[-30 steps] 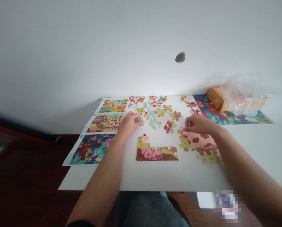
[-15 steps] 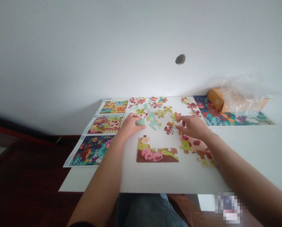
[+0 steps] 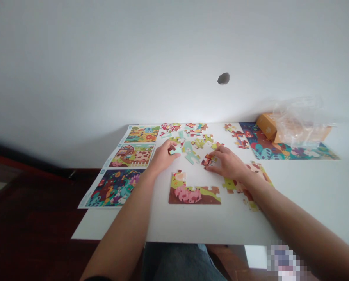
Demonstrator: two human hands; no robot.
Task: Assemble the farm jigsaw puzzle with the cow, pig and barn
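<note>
My left hand point(image 3: 162, 155) pinches a pale green puzzle piece point(image 3: 177, 150) between thumb and fingers. To its right, my right hand point(image 3: 227, 160) has its thumb and fingers closed around a brown-and-red puzzle piece point(image 3: 207, 160) with a figure on it. Between the hands lie loose mint-green pieces point(image 3: 189, 153). A joined corner section with a pink pig point(image 3: 189, 194) lies in front of them, nearer the table's edge. Another joined section with a spotted cow point(image 3: 255, 168) is partly hidden beneath my right forearm.
Three printed picture sheets point(image 3: 130, 156) line the left side of the white table point(image 3: 189, 224). Several loose pieces point(image 3: 196, 127) lie at the back. On the right, an orange box point(image 3: 266, 125) and clear plastic wrapping point(image 3: 299, 123) sit on a dark printed sheet point(image 3: 294, 153).
My right hand has moved left and down onto the piece with the figure and closed on it. The piece in my left hand has turned slightly, while that hand stays nearly in place.
</note>
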